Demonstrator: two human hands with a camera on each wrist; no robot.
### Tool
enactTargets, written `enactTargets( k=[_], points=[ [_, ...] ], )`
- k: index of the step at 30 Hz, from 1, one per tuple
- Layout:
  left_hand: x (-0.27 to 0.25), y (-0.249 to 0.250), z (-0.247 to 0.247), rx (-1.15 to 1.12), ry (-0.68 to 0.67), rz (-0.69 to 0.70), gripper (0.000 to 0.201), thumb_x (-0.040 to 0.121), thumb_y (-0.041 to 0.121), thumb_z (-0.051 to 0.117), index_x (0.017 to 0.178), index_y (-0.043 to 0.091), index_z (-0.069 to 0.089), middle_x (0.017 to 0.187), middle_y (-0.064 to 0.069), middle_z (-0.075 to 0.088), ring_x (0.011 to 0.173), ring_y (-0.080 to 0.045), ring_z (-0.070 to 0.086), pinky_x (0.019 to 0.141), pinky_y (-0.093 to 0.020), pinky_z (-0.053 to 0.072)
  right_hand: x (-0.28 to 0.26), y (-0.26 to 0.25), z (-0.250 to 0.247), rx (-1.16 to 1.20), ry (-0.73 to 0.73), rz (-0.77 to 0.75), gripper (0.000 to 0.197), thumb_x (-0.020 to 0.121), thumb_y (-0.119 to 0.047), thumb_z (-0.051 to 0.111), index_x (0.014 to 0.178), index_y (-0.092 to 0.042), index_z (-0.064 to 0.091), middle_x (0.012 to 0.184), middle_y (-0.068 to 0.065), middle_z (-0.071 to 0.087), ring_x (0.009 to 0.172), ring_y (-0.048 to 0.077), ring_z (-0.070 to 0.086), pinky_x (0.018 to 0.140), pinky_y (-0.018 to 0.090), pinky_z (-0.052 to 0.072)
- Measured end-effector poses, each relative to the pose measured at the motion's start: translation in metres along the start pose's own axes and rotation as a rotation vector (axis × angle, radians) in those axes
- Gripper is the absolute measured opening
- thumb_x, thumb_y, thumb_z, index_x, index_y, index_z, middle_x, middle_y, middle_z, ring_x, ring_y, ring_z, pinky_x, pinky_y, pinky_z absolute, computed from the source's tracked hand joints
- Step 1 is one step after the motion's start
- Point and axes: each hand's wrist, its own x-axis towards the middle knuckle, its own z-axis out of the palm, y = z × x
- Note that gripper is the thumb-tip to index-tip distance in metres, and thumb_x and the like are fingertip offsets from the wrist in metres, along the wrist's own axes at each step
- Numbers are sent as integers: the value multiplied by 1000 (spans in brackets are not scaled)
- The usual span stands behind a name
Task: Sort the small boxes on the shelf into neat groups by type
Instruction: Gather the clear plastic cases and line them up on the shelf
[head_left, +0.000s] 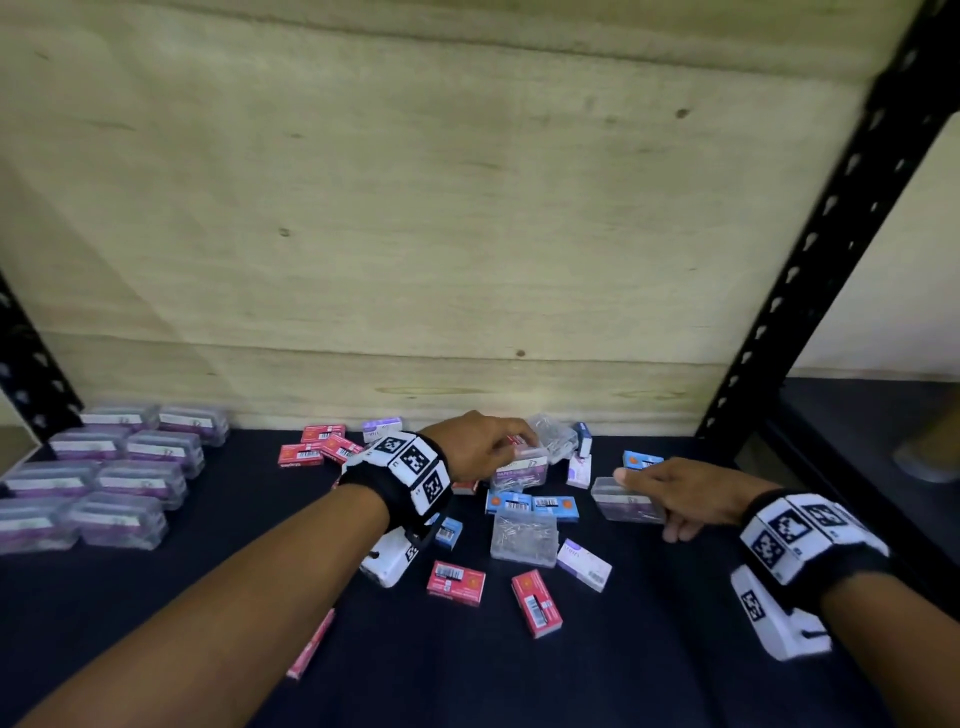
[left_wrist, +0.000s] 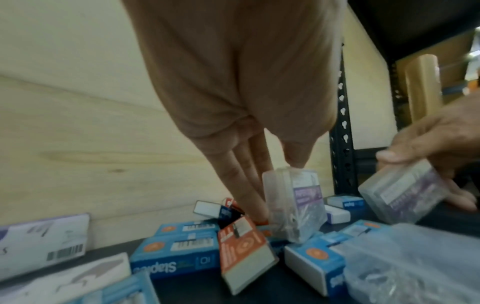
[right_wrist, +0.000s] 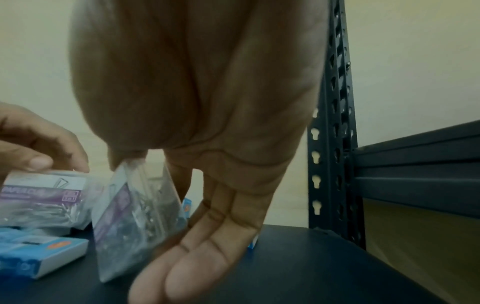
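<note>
Small boxes lie scattered on the dark shelf: red ones, blue ones, pale lilac ones and clear plastic paper-clip boxes. My left hand grips one clear paper-clip box in the middle of the pile, thumb on one side and fingers on the other of this clear box. My right hand holds a second clear paper-clip box to the right of the pile, tilted above the shelf; the wrist view shows that box pinched between thumb and fingers.
Several clear paper-clip boxes stand in neat rows at the shelf's left. A wooden back panel closes the rear. A black perforated upright rises at the right, with another shelf beyond it.
</note>
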Motion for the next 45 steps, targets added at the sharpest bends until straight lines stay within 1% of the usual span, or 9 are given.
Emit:
enactTargets(
  k=[4,10,12,18,24,28,32,36,45],
  points=[
    [-4,6,-2,117,-1,63,39,101,32,49,139,28,50,103,-6,70,77,-10,62,75,-23,45,0,-3,-2,4,36,-23,54,87,-67,51,81,-14,60,71,5,64,58,14,68,62,27,57],
    [-7,6,-4,29,11,8,43,93,25,62,135,28,51,119,-7,66,94,-19,64,86,-33,53,-1,-5,-3,-26,-55,36,45,96,-48,55,105,-4,60,73,8,71,62,14,70,63,26,58],
    [-11,4,-10,4,16,-18,47,92,24,64,137,23,51,125,-5,64,102,-19,63,89,-28,50,-2,-10,-5,-17,-39,25,42,99,-44,50,106,-5,60,75,10,70,63,16,70,64,27,59],
    [-44,-13,-45,55,9,-72,43,93,28,63,134,19,55,129,0,61,106,-15,60,86,-23,43,3,-48,-2,-50,24,-140,22,101,-30,47,102,-9,55,75,5,69,64,16,67,57,25,52],
    [-113,-39,-75,119,45,-188,37,91,26,65,127,22,58,122,4,61,101,-10,59,81,-19,40,10,-125,27,-202,7,-332,24,97,-39,57,113,-21,56,71,-6,69,56,1,64,59,20,52],
    [-173,-64,-88,145,48,-311,36,88,27,68,122,26,60,118,9,62,97,-8,58,80,-20,44,18,-178,60,-370,-38,-469,21,94,-49,53,98,-28,57,87,-10,69,79,9,66,74,26,49],
    [-244,-91,-99,153,51,-442,31,88,27,68,118,27,61,95,17,57,85,-2,54,68,-11,40,28,-236,107,-516,-87,-609,37,94,-59,46,115,-30,55,115,-6,59,103,16,56,91,32,45],
    [-311,-121,-98,117,53,-593,33,88,29,69,120,28,61,110,8,60,101,-12,58,82,-19,45,23,-292,157,-552,-168,-729,29,96,-56,45,108,-31,53,102,-6,57,95,17,55,84,28,42],
    [-385,-171,-76,8,97,-735,33,88,24,69,120,28,62,116,9,60,104,-10,57,72,-7,40,11,-360,221,-715,-255,-767,53,99,-54,40,138,-19,47,137,8,54,123,27,52,99,36,40]
  ],
)
